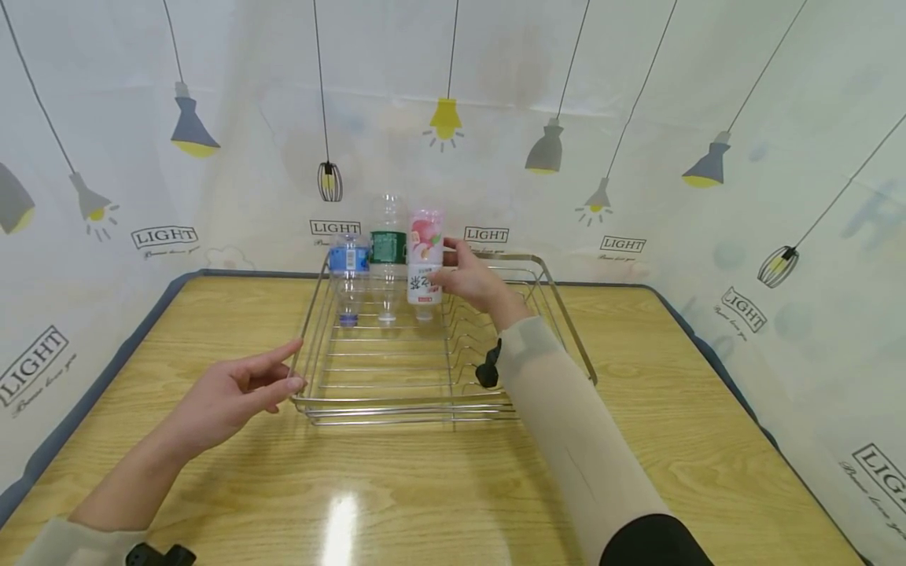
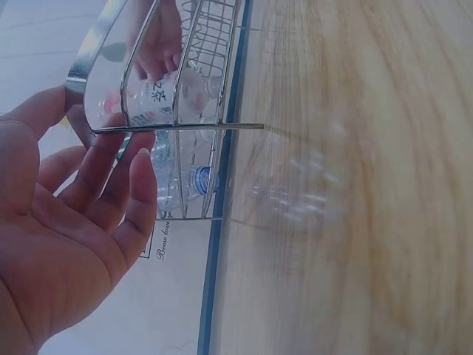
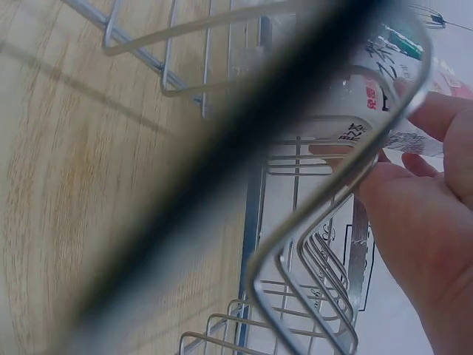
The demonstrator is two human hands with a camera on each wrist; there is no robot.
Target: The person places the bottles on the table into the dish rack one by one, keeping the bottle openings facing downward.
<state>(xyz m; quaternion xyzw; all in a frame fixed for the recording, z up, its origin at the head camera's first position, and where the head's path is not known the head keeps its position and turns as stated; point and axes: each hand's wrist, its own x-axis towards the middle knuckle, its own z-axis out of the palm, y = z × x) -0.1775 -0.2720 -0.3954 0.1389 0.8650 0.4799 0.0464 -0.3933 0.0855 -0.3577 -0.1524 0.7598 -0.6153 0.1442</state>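
A metal wire dish rack (image 1: 403, 402) stands on the table. Three plastic bottles are upside down in a row at its back left: a clear one with a blue label (image 1: 350, 259), a taller clear one with a green label (image 1: 388, 247), and a pink-and-white peach drink bottle (image 1: 426, 244). My right hand (image 1: 473, 277) grips the peach drink bottle from its right side, thumb in front. At the rack's front left corner, my left hand (image 1: 226, 397) holds the rim between thumb and fingers; its palm also shows in the left wrist view.
Bent wire dividers (image 1: 463, 342) run along the rack's right half. The wooden table (image 1: 396, 479) extends around the rack, with a dark blue edge strip. A white curtain (image 1: 495, 63) printed with lamps hangs close behind the rack and at both sides.
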